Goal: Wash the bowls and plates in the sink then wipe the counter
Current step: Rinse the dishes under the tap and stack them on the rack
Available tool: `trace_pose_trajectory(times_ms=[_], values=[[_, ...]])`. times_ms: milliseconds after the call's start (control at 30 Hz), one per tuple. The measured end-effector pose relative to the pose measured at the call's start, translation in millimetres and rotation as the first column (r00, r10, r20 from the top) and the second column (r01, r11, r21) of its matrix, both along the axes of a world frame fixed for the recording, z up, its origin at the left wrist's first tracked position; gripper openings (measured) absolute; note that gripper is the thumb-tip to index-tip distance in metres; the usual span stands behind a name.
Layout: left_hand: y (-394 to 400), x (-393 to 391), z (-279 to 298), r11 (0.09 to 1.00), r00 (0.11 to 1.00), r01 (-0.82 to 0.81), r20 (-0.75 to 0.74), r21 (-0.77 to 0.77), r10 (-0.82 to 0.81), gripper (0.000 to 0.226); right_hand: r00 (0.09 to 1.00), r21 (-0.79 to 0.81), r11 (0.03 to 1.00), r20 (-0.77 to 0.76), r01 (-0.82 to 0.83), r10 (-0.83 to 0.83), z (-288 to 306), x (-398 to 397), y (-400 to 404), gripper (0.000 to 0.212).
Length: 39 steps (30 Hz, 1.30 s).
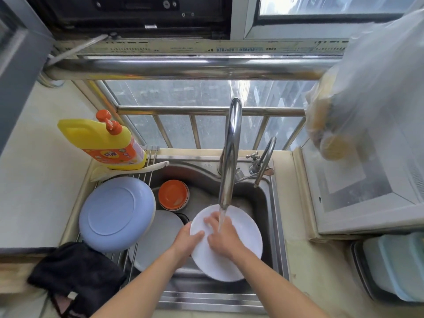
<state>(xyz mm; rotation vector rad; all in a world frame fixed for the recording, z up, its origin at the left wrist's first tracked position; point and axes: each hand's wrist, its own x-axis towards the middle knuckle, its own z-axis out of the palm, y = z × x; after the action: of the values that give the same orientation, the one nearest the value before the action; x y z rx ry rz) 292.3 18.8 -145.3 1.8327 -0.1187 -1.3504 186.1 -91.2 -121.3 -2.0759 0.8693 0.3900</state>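
Note:
A white plate is held over the steel sink under water running from the tall tap. My left hand grips the plate's left rim, thumb on its face. My right hand lies flat on the plate's face, fingers spread, in the stream. A stack of orange bowls sits at the sink's back left. A grey-white plate lies in the sink to the left of the held plate. A blue plate rests upside down on the wire rack over the sink's left side.
A yellow detergent bottle stands at the rack's back. A black cloth lies on the counter's front left. A smaller tap stands at the back right. A clear plastic bag hangs at right above a white appliance. A pale green container sits at far right.

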Motion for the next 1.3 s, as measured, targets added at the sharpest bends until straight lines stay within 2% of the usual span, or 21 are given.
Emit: trace_pose_trajectory(times_ms=[67, 167, 200, 267, 333, 367, 433, 500, 533, 567, 600, 667, 767, 833, 867, 933, 1067, 1133, 1200, 1300], values=[[-4.7, 4.4, -4.4, 0.998, 0.998, -0.057, -0.019, 0.009, 0.057, 0.028, 0.997, 0.102, 0.993, 0.043, -0.063, 0.059, -1.7, -1.0, 12.7, 0.038], [-9.9, 13.8, -5.1, 0.991, 0.991, -0.096, -0.082, 0.093, 0.104, 0.054, 0.992, 0.102, 0.992, 0.105, -0.079, 0.068, -3.0, -6.3, 17.9, 0.032], [-11.8, 16.1, -0.2, 0.987, 0.989, -0.103, -0.089, 0.126, 0.115, 0.058, 0.991, 0.048, 0.995, 0.112, -0.082, 0.077, -1.5, -8.1, 15.9, 0.036], [-17.3, 18.8, 10.5, 0.972, 0.975, -0.168, -0.121, 0.163, 0.189, 0.068, 0.975, -0.161, 0.980, 0.170, -0.117, 0.145, -0.1, -15.1, 10.2, 0.048], [-22.7, 21.1, 12.7, 0.970, 0.961, -0.187, -0.176, 0.158, 0.214, 0.082, 0.935, -0.358, 0.916, 0.227, -0.181, 0.273, -5.1, -22.5, 5.1, 0.038], [-24.8, 20.4, 15.8, 0.976, 0.961, -0.171, -0.196, 0.137, 0.196, 0.078, 0.919, -0.431, 0.881, 0.232, -0.196, 0.318, -9.7, -24.9, 2.1, 0.025], [-31.7, 18.2, 20.9, 0.987, 0.979, -0.095, -0.168, 0.129, 0.117, 0.052, 0.928, -0.483, 0.861, 0.225, -0.158, 0.296, -14.1, -25.8, -3.9, 0.005], [-37.7, 11.8, 31.6, 0.968, 0.992, 0.126, -0.001, 0.215, -0.129, 0.036, 0.952, -0.481, 0.875, 0.242, -0.050, 0.187, -14.7, -25.1, -8.6, 0.006], [-38.3, 10.0, 33.0, 0.917, 0.945, 0.240, 0.140, 0.320, -0.297, 0.038, 0.957, -0.473, 0.881, 0.251, -0.011, 0.147, -16.7, -25.5, -11.0, 0.010], [-37.6, 10.2, 29.9, 0.859, 0.860, 0.308, 0.267, 0.409, -0.435, 0.041, 0.963, -0.464, 0.886, 0.238, -0.002, 0.127, -17.6, -25.9, -13.2, 0.014], [-36.4, 9.8, 28.5, 0.834, 0.795, 0.336, 0.344, 0.437, -0.500, 0.043, 0.970, -0.456, 0.890, 0.207, -0.017, 0.124, -17.1, -25.6, -15.5, 0.015], [-33.5, 10.0, 24.0, 0.842, 0.711, 0.377, 0.462, 0.387, -0.530, 0.040, 0.978, -0.437, 0.898, 0.159, -0.053, 0.135, -12.7, -23.2, -20.4, 0.014], [-30.0, 7.1, 26.4, 0.761, 0.573, 0.562, 0.510, 0.324, -0.641, 0.031, 0.981, -0.399, 0.911, 0.109, -0.102, 0.158, -6.4, -22.5, -27.2, 0.020], [-28.9, 7.9, 30.7, 0.694, 0.485, 0.639, 0.527, 0.331, -0.698, 0.031, 0.976, -0.410, 0.904, 0.115, -0.122, 0.184, -3.1, -24.4, -29.2, 0.032], [-29.6, 8.9, 30.1, 0.685, 0.469, 0.654, 0.538, 0.321, -0.700, 0.028, 0.973, -0.414, 0.901, 0.125, -0.128, 0.195, -2.9, -25.2, -28.9, 0.039], [-30.6, 9.7, 29.5, 0.706, 0.506, 0.650, 0.533, 0.281, -0.678, 0.023, 0.963, -0.431, 0.896, 0.179, -0.106, 0.200, -4.2, -26.1, -26.2, 0.040], [-29.9, 5.4, 29.9, 0.798, 0.700, 0.599, 0.440, 0.069, -0.563, 0.016, 0.944, -0.499, 0.865, 0.307, 0.054, 0.118, -10.9, -25.2, -17.7, 0.017], [-29.4, 2.5, 32.9, 0.881, 0.846, 0.467, 0.330, -0.080, -0.419, 0.025, 0.939, -0.448, 0.883, 0.343, 0.143, 0.021, -11.7, -23.5, -10.9, 0.038], [-28.7, -0.4, 34.3, 0.933, 0.949, 0.297, 0.169, -0.204, -0.265, 0.032, 0.941, -0.358, 0.924, 0.338, 0.136, -0.008, -7.7, -22.4, -3.9, 0.059], [-25.3, 0.3, 33.9, 0.962, 0.990, 0.136, 0.002, -0.235, -0.140, 0.047, 0.949, -0.363, 0.930, 0.271, -0.057, 0.164, -7.8, -22.1, 3.8, 0.057]])
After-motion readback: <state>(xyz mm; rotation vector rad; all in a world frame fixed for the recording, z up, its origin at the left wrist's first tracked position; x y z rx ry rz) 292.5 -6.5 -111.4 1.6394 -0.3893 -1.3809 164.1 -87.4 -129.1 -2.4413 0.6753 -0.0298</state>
